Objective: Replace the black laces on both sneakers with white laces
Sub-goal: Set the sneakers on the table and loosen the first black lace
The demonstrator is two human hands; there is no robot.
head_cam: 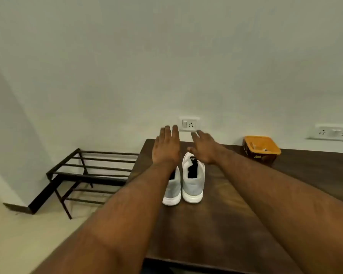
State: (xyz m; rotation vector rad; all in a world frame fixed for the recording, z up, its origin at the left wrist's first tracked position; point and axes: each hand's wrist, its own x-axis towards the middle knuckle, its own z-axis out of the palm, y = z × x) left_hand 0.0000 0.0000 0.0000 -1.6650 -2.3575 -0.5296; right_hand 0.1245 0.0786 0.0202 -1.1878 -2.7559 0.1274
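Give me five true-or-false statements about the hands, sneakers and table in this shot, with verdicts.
1. Both hands, left hand and right hand, are stretched out with straight fingers, holding nothing. True.
2. The two sneakers stand side by side on the dark table. True.
3. The orange-rimmed container sits on the floor. False: it is on the table, near the wall.
4. The sneakers are red. False: grey with white soles.
5. A metal rack stands left of the table. True.
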